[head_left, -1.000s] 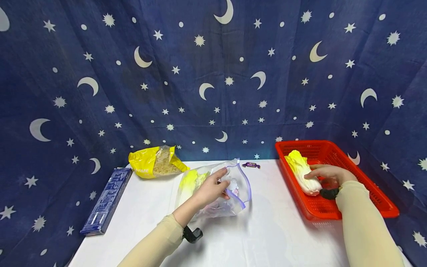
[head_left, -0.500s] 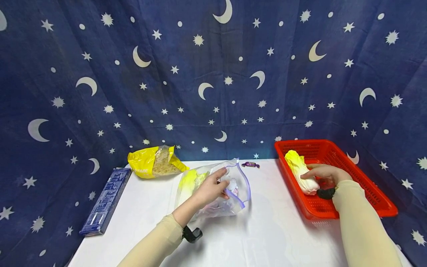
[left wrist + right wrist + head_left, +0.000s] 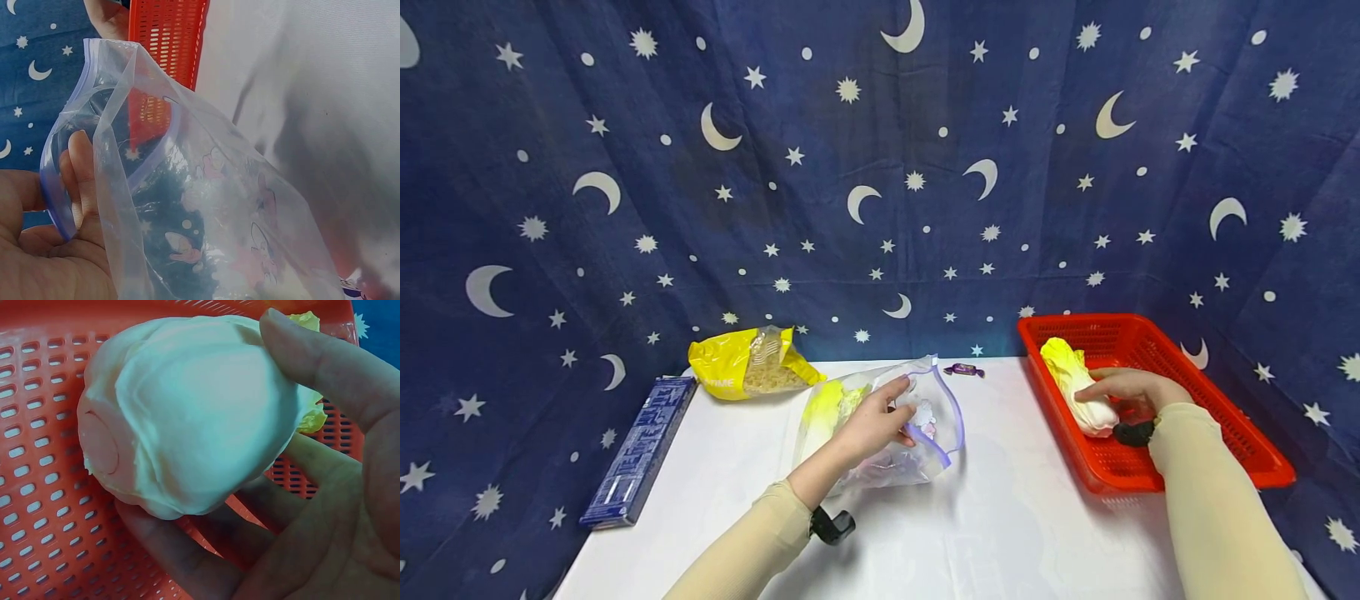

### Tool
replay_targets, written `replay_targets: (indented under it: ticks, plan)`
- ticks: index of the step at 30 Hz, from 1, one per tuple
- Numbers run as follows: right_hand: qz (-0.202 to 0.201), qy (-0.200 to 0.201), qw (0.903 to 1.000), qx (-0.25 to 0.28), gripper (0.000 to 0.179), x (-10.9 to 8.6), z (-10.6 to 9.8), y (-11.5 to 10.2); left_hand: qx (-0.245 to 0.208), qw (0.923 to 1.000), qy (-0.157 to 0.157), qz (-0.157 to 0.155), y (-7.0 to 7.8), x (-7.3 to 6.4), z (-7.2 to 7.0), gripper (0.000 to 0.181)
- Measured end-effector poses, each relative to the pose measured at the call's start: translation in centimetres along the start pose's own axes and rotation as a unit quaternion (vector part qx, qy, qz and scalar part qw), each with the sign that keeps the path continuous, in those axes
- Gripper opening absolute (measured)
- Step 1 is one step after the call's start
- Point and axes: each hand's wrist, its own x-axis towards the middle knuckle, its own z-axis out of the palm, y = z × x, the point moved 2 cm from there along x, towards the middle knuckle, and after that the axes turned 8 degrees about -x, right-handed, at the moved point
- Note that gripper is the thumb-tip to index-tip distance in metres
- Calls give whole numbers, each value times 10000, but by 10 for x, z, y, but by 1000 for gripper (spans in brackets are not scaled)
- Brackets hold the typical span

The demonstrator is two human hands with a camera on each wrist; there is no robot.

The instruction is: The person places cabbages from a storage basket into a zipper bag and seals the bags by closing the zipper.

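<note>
My right hand (image 3: pixel 1142 390) grips a napa cabbage (image 3: pixel 1078 387) with yellow leaf tips and a white base, inside the red plastic basket (image 3: pixel 1116 483) at the right. In the right wrist view, thumb and fingers curl round the pale base of the cabbage (image 3: pixel 200 406). At centre, my left hand (image 3: pixel 872 425) holds the purple-edged mouth of a clear zip bag (image 3: pixel 891 475). That mouth gapes around some of the fingers (image 3: pixel 81 169) in the left wrist view. Another napa cabbage (image 3: pixel 822 408) lies inside the bag, partly hidden by the hand.
A yellow bag (image 3: pixel 722 367) with a window showing tan pieces lies at the back left. Beside it, along the left edge, is a long blue box (image 3: pixel 640 454). A purple wrapped candy (image 3: pixel 964 370) sits near the back edge of the white table (image 3: pixel 992 517).
My right hand has shifted very slightly left on the cabbage over the last second. The left hand and the zip bag stay as they were.
</note>
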Motion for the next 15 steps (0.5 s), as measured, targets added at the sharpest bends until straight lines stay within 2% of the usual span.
replay_targets:
  ticks: [9, 15]
  plan:
    - [55, 157, 9998, -138, 104, 0, -1, 2, 59, 10000, -1, -5, 0, 0, 0, 62]
    - [7, 334, 9991, -270, 94, -1, 1, 0, 35, 10000, -6, 7, 0, 1, 1, 62]
